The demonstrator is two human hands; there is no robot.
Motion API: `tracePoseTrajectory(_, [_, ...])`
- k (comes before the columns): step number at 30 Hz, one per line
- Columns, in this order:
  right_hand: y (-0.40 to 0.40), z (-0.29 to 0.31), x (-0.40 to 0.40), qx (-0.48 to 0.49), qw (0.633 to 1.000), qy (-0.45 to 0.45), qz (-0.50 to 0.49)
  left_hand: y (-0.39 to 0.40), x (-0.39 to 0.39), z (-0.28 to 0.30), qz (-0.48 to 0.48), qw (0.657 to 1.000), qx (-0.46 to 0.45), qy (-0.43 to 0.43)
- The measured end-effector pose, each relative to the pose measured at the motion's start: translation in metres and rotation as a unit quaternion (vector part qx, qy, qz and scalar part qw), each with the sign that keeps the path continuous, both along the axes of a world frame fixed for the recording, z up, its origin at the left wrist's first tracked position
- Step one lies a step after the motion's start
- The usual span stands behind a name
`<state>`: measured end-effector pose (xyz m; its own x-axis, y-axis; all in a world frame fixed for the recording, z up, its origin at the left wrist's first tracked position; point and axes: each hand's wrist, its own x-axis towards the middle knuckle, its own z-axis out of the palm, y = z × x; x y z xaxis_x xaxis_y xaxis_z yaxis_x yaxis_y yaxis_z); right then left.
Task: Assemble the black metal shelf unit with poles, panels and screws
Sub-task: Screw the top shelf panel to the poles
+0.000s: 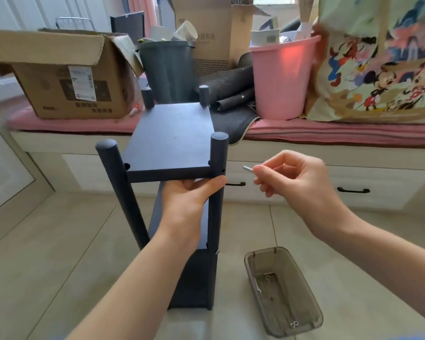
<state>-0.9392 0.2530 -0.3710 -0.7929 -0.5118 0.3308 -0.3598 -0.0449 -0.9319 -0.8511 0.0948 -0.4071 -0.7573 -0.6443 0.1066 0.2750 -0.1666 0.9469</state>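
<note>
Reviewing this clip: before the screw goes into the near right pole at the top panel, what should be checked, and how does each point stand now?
1. Screw pinched in the right hand: ok.
2. Left hand supports the top panel from below: ok.
3. Side hole in the near right pole visible and unfilled: ok.
4. Panel hole lined up with pole hole: cannot tell.
5. Spare screws in the tray: ok.
</note>
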Motion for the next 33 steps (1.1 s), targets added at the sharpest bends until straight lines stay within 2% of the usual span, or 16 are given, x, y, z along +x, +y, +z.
tracePoseTrajectory(4, [-0.006,0.016,0.022,-0.056,0.997,-0.037,-0.023,-0.002,0.000,-0.001,-0.016,1.000,0.007,-0.009])
tracePoseTrajectory(9, [-0.012,0.005,0.038,-0.075,0.993,-0.081,-0.049,-0.004,0.004,0.000,-0.049,0.998,0.037,0.008])
tracePoseTrajectory(17, [-0.016,-0.005,0.039,-0.036,0.997,-0.056,-0.038,-0.010,0.005,-0.004,-0.014,0.997,0.068,0.031])
tracePoseTrajectory(33, [-0.021,-0.009,0.032,-0.039,0.999,0.023,-0.017,0.011,0.006,-0.003,0.041,0.993,0.087,0.064])
